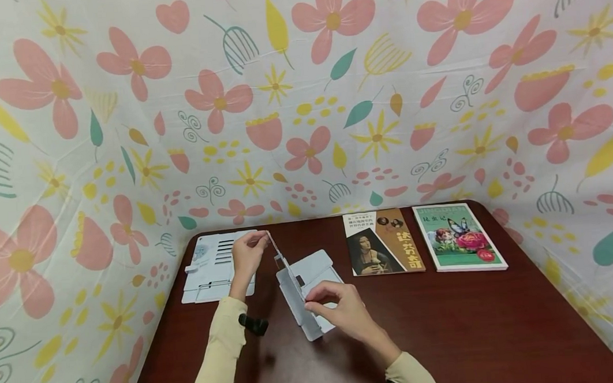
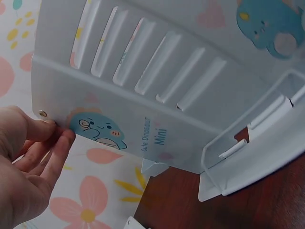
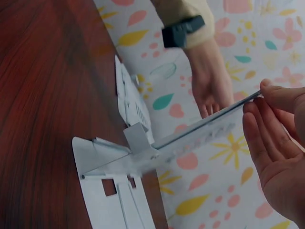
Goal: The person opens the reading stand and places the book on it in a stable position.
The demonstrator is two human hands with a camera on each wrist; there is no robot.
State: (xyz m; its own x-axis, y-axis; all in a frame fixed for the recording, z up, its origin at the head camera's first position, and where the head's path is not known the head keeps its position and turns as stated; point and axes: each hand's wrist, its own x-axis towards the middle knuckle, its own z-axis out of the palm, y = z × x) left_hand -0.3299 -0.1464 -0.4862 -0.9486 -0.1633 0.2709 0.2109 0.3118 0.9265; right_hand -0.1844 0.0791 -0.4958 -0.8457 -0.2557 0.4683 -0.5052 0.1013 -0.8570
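A pale folding book stand (image 1: 312, 265) stands partly unfolded on the table in the head view, its slotted panel (image 2: 128, 106) raised. That panel bears blue dinosaurs and the words "Cute Dinosaur Mini". My left hand (image 1: 248, 255) pinches a far corner of the panel, beside a small rivet in the left wrist view. With thumb and fingers, my right hand (image 1: 344, 308) pinches the panel's near edge. The right wrist view shows the panel almost edge-on, hinged to the base (image 3: 97, 157) by a side bracket (image 3: 139, 138). A wire frame (image 2: 213, 191) lies along the lower ledge.
Another pale stand (image 1: 206, 272) lies folded flat at the table's left. Two books, one with a portrait cover (image 1: 384, 242) and one with a green cover (image 1: 460, 238), lie at the back right. A flower-patterned cloth (image 1: 301, 99) hangs behind the dark wood table (image 1: 449, 334).
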